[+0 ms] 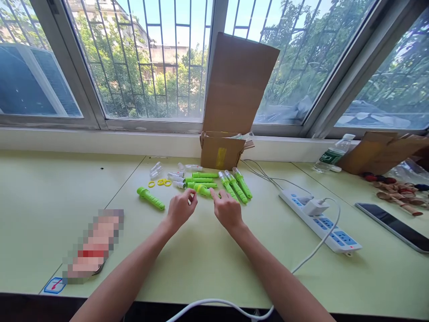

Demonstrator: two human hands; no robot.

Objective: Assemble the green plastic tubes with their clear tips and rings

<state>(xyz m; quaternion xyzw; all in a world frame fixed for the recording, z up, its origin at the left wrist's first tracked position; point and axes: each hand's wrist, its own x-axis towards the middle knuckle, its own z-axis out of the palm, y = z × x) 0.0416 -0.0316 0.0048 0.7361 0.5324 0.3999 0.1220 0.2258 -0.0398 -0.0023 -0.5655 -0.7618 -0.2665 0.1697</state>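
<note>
My left hand (181, 208) hovers over the pale green table (208, 250) with its fingers curled in a pinch; what it pinches is too small to make out. My right hand (227, 209) reaches to a green flashlight body (203, 190) lying just ahead, fingertips at its end, fingers bent. Several more green flashlight bodies (205, 178) lie in a row behind it. Three assembled green flashlights (236, 185) with clear heads lie to the right. One green flashlight (150, 198) lies alone at the left. Yellow rings (161, 182) and clear caps (156, 169) sit beyond.
An open cardboard box (221, 150) stands against the window sill. A white power strip (320, 221) with a plugged charger and cable lies at the right. A phone (393, 226), a water bottle (331, 156), another cardboard box (378, 152) and wooden toys (398, 194) are at the far right.
</note>
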